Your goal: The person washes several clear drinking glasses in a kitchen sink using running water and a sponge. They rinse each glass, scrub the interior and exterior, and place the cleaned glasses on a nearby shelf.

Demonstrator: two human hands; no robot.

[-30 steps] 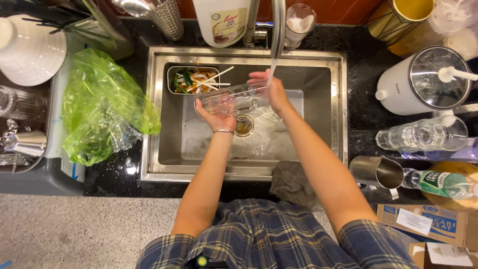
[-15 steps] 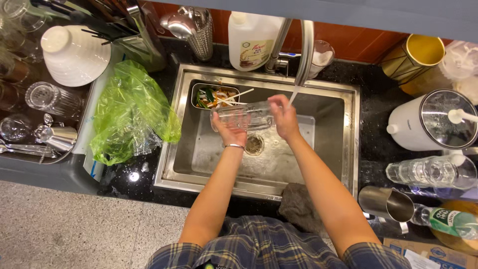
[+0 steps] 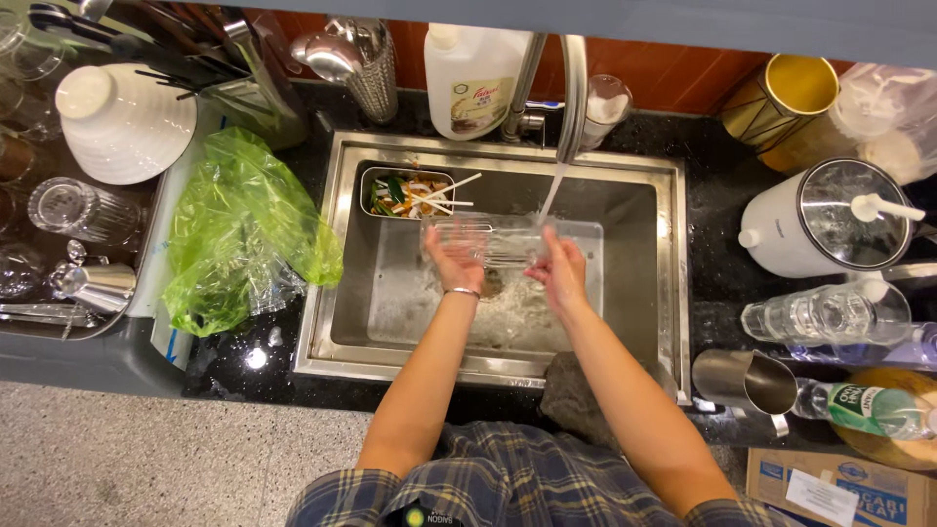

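Hands: left hand (image 3: 457, 259) and right hand (image 3: 558, 271) both clamped on clear ribbed plastic tray (image 3: 488, 240), one at each end, wrists low
Left hand: fingers wrapped on tray's 9 o'clock end, thin bracelet on wrist
Right hand: gripping tray's 3 o'clock end, water hitting just beside it
Tray: held level over middle of stainless steel sink (image 3: 644, 293), above drain, under the stream
Tap: curved chrome faucet (image 3: 571, 93) at sink's 12 o'clock, running
Strainer: small metal basket with food scraps and wooden sticks (image 3: 410, 193), at 11 o'clock of tray, inside sink
Bag: crumpled green plastic bag (image 3: 244, 229) on dark table, 9 o'clock of sink
Bowl: white ribbed bowl upside down (image 3: 122, 122), 10 o'clock, far from hands
Jug: white plastic bottle (image 3: 473, 73) at 12 o'clock behind sink
Kettle: white pot with steel lid (image 3: 830, 220), 3 o'clock
Cup: steel pitcher (image 3: 742, 383), 4 o'clock
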